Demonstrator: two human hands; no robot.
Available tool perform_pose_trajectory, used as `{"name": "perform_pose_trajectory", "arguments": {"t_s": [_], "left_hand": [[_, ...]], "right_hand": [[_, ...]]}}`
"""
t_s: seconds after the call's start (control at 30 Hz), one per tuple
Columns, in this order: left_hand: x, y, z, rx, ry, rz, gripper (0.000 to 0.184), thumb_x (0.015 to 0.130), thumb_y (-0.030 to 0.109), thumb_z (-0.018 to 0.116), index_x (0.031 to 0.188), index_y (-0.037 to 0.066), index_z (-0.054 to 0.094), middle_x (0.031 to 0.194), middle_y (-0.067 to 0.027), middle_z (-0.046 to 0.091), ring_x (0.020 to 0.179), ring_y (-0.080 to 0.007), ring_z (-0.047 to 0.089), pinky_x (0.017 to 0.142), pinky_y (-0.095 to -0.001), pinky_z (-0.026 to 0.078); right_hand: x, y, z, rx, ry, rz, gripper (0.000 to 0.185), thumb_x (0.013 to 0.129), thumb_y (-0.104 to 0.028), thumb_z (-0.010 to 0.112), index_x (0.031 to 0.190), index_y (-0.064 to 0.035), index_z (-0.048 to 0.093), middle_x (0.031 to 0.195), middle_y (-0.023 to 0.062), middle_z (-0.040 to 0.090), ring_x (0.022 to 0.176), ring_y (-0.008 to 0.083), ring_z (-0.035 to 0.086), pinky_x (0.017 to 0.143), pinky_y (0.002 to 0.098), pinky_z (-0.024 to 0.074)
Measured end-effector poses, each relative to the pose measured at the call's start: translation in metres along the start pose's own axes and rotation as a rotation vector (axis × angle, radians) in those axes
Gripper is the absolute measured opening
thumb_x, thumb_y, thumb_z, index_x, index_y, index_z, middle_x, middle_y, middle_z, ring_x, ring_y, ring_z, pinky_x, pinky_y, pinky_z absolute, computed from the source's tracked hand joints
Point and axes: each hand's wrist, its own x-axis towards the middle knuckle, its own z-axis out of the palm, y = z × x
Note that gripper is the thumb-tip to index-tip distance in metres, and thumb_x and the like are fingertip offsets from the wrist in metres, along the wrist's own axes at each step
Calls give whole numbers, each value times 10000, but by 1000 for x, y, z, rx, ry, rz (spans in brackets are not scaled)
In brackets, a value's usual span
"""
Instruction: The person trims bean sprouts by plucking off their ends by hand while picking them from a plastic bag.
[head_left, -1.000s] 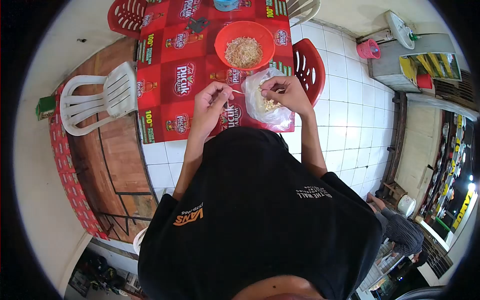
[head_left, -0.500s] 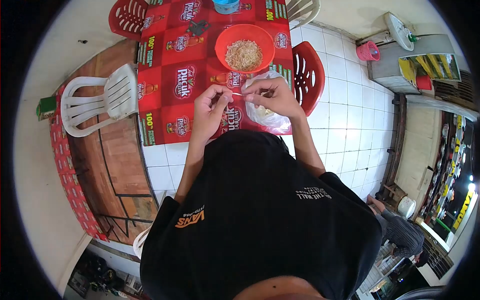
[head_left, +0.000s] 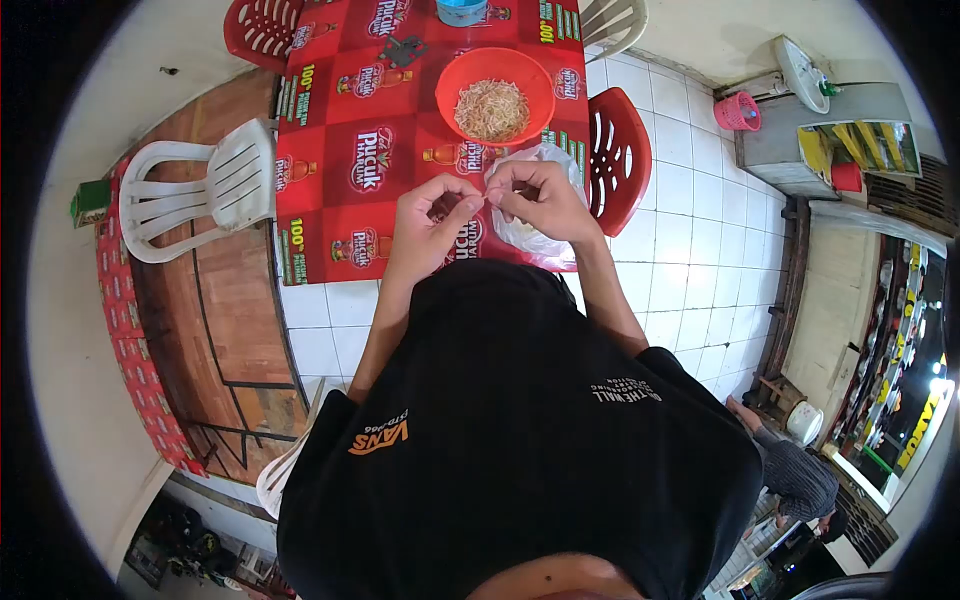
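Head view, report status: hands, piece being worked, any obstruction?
Left hand, right hand pinched close, thin pale piece between. Right hand partly hides plastic bag. Red bowl beyond; nothing seen blocking.

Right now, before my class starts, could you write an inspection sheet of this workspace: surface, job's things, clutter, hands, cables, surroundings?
Surface: red printed tablecloth.
Job's things: orange-red bowl holding thin pale strands; whitish plastic bag near the table edge, contents unclear.
Clutter: blue container and small dark object, beyond the hands.
Hands: left hand and right hand pinched, fingertips close together; anything between them is too small to tell.
Cables: nothing seen.
Surroundings: red chair right of the table, white chair left, tiled floor, another person farther off.
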Motion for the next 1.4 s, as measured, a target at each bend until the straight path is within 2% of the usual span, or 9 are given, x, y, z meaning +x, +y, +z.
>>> {"name": "perform_pose_trajectory", "arguments": {"t_s": [0.37, 0.47, 0.57, 0.67, 0.83, 0.93, 1.03, 1.13, 1.4], "left_hand": [[-12, -13, -5, -157, -73, -35, 91, 980, 112, 663, 988, 26, 635, 824, 59, 595, 737, -1, 501, 642, -180, 392], [-16, -9, -10, -176, -36, -49, 91, 987, 126, 647, 965, 40, 628, 835, 32, 582, 733, -41, 509, 658, -214, 423], [-20, -13, -19, -150, 18, -85, 70, 979, 108, 651, 975, 39, 641, 822, 41, 585, 727, -32, 504, 648, -206, 411], [-23, -15, -24, -139, 102, -89, 71, 972, 100, 664, 974, 28, 667, 832, 43, 613, 738, -11, 510, 648, -188, 412], [-32, -12, -34, -35, 171, -128, 73, 961, 83, 668, 977, 13, 682, 850, 28, 651, 749, -14, 526, 660, -188, 427], [-34, -16, -37, 21, 177, -134, 79, 957, 84, 669, 964, 7, 686, 833, 21, 653, 748, -22, 531, 662, -198, 432], [-35, -17, -38, 76, 163, -127, 96, 955, 95, 670, 948, 0, 684, 810, 14, 651, 741, -35, 533, 663, -218, 439], [-34, -16, -33, 118, 125, -117, 112, 954, 108, 670, 941, -3, 678, 795, 6, 650, 725, -48, 532, 661, -234, 442], [-30, -19, -26, 262, 60, -34, 69, 949, 68, 651, 924, 3, 651, 793, -9, 644, 753, -71, 574, 678, -233, 457]], "right_hand": [[-4, 23, 18, 534, -125, -11, 156, 980, -182, 633, 933, -34, 646, 696, -8, 609, 580, 53, 556, 525, 208, 403], [-3, 19, 21, 457, -123, 62, 146, 967, -167, 658, 934, -26, 658, 681, -9, 616, 588, 54, 569, 528, 206, 405], [5, 29, 19, 218, -62, 167, 152, 943, -142, 690, 917, 7, 675, 744, 32, 645, 623, 91, 590, 559, 244, 444], [20, 72, 22, -161, -25, 56, 160, 919, -149, 718, 875, 5, 717, 767, 26, 707, 680, 101, 655, 610, 257, 503], [27, 90, 34, -712, -142, 139, 148, 877, -90, 727, 1017, -78, 770, 801, 103, 731, 687, 157, 683, 655, 322, 530], [26, 78, 39, -371, -113, -37, 153, 890, -96, 731, 1034, -61, 769, 814, 66, 744, 686, 113, 665, 649, 289, 522], [24, 59, 42, 22, -29, 77, 156, 900, -97, 736, 1046, -49, 765, 834, 22, 746, 708, 57, 641, 650, 243, 508], [25, 44, 36, 40, -88, -2, 153, 903, -91, 735, 1043, -33, 757, 847, -6, 736, 731, 22, 621, 648, 213, 492], [25, 34, 22, 0, -189, 69, 81, 913, -88, 689, 928, -11, 713, 779, 0, 703, 686, 38, 618, 604, 214, 477]]}}
